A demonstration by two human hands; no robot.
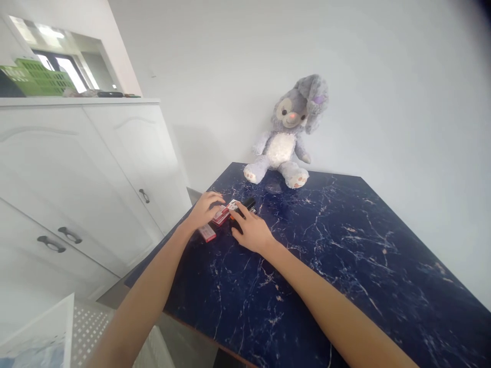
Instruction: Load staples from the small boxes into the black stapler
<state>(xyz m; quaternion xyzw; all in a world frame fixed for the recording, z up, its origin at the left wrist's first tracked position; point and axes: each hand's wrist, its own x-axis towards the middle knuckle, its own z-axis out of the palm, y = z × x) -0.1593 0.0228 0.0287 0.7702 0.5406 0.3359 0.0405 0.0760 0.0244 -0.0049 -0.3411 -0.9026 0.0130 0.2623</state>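
My left hand (206, 208) reaches over a small red-and-white box (221, 216), its fingers curved and its thumb apart from them, near the box's left side. My right hand (253, 230) lies just to the right with fingers spread, the fingertips at a small white-and-red packet (232, 204). Whether the fingertips press on these pieces I cannot tell. A second red-and-white box (207, 233) rests on the table below my left hand. Behind my right fingers is a black object (249, 203), partly hidden, its kind unclear. A bit of orange shows under my right fingers.
The dark blue marble-patterned table (326, 245) reaches back to a white wall. A grey plush toy (282, 140) with long ears sits at its far edge. White cabinets (123, 168) stand on the left, with a green basket (44, 76) on top. A white perforated container (86, 324) is at lower left.
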